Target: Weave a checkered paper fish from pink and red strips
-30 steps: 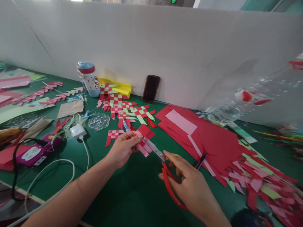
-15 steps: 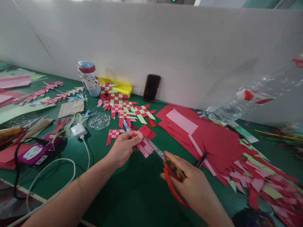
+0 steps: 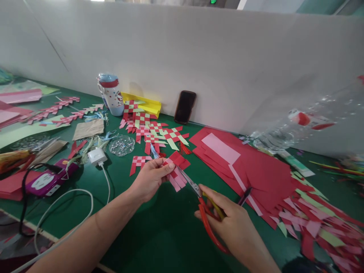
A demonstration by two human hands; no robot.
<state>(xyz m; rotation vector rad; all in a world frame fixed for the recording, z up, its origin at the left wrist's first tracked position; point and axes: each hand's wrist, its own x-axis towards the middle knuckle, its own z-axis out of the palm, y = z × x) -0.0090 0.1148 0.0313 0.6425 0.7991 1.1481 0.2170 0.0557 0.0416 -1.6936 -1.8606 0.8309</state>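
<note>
Between the thumb and fingers of my left hand (image 3: 152,176) is a small woven paper piece (image 3: 178,179), red at the top with pink strips hanging below. My right hand (image 3: 227,216) grips scissors (image 3: 209,223) with red and yellow handles. Their blades lie against the right side of the paper piece, pointing up and left; whether they bite into it I cannot tell. A dark pointed tool (image 3: 245,196) sticks out beyond my right hand. Just behind my left hand rests a red and pink woven piece (image 3: 139,162). Several more checkered woven pieces (image 3: 153,127) are piled farther back.
Red paper sheets (image 3: 264,167) and a heap of paper scraps (image 3: 318,223) cover the right side. A phone (image 3: 185,107) and a clear bottle (image 3: 301,121) stand by the partition. At left are a cup (image 3: 113,96), a bead dish (image 3: 122,145), a charger (image 3: 96,156) and a purple power strip (image 3: 54,178).
The view has shifted slightly, so everything sits a little farther right. Both hands keep their holds, and the scissors stay at the same place against the paper piece.
</note>
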